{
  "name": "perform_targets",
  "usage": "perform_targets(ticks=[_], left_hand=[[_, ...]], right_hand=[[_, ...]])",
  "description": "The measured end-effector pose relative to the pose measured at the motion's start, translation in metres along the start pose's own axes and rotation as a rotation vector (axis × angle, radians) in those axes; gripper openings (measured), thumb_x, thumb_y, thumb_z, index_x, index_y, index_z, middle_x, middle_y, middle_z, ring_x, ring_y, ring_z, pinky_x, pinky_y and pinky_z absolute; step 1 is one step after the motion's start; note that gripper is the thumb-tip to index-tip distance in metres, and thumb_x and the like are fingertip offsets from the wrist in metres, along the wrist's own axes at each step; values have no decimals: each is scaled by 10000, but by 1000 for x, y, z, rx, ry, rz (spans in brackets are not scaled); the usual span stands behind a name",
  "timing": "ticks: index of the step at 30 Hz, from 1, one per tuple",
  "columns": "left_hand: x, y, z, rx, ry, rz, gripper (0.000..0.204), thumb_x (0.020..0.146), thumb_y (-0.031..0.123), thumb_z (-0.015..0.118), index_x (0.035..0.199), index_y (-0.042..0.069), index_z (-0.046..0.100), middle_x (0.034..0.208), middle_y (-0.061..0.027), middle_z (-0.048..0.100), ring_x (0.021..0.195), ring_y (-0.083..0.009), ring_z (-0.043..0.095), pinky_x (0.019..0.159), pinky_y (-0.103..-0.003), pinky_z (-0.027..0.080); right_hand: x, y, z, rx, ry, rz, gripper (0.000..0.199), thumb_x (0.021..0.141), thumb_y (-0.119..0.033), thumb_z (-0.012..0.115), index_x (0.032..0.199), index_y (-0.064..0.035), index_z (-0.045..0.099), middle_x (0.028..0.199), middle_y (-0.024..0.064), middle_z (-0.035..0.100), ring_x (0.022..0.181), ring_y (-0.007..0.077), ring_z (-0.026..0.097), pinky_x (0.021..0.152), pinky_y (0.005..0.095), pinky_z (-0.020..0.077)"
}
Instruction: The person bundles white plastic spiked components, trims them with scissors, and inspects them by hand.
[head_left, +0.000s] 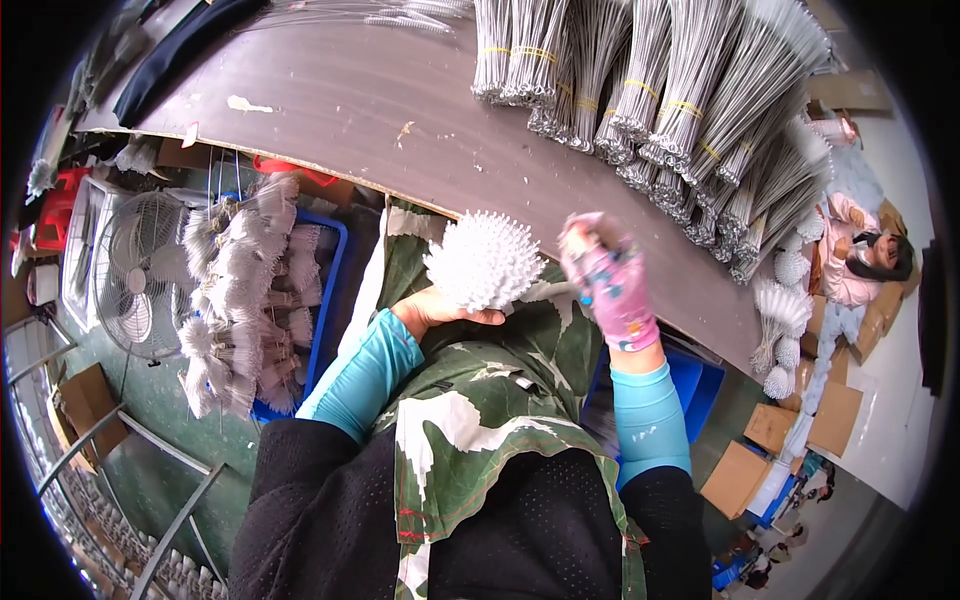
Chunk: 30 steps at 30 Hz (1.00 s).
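Note:
My left hand (440,310) is closed around the underside of a round white brush head (485,262) with bristles sticking out on all sides. It is held above my lap, just off the table's near edge. To the right of it, my right hand (608,275) is raised in a pink patterned glove. Its fingers are curled in and slightly blurred; what they hold, if anything, I cannot make out. The two hands are apart. A camouflage apron (490,370) lies beneath them.
Bundles of wire stems (690,90) are piled on the brown table (350,110). At the left, white brushes (245,270) fill a blue crate (325,330) beside a standing fan (135,275). Cardboard boxes (738,480) and a seated person (860,250) are at the right.

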<state>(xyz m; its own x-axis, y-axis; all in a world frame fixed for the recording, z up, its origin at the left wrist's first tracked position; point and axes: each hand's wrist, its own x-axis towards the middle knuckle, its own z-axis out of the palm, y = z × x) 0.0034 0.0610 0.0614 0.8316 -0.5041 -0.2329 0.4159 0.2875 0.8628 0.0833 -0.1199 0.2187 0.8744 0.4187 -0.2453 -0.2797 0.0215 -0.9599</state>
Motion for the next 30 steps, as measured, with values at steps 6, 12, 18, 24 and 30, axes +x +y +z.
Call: perform_targets(ticks=[6,12,18,24,30], left_hand=[[-4,8,-1,-17,-23,-88,579,720,165,825,1235,55,584,1118,-46,638,1019,-155,560,935,-307,429],[0,-4,-1,31,1,0,601,698,143,828,1239,64,579,1118,-46,629,1029,-173,550,938,-319,421],[10,-26,-5,451,75,417,625,708,133,798,1277,60,551,1263,-96,580,1186,-222,498,1056,-355,340],[12,-25,-3,774,138,670,611,744,124,752,1310,77,527,1313,-101,550,1246,-248,465,1089,-369,307],[6,-2,-6,219,-40,349,625,709,72,768,1290,60,538,1299,-99,563,1221,-229,491,1070,-371,335]], right_hand=[[-2,0,-4,-276,-23,44,105,893,-67,631,975,-3,629,798,13,623,682,65,551,595,210,454],[-11,36,-6,-477,-57,-126,78,903,-41,598,975,-14,610,825,-16,601,707,53,521,636,207,445],[-3,-18,4,-85,379,-367,88,969,-173,534,954,-91,562,777,-12,543,630,59,492,550,202,426],[10,-156,-6,40,572,-776,137,923,-211,567,915,-75,554,734,43,564,538,78,551,393,155,402],[145,-99,91,4,303,-495,192,932,-126,569,1063,14,587,810,111,669,630,126,638,434,190,458]])
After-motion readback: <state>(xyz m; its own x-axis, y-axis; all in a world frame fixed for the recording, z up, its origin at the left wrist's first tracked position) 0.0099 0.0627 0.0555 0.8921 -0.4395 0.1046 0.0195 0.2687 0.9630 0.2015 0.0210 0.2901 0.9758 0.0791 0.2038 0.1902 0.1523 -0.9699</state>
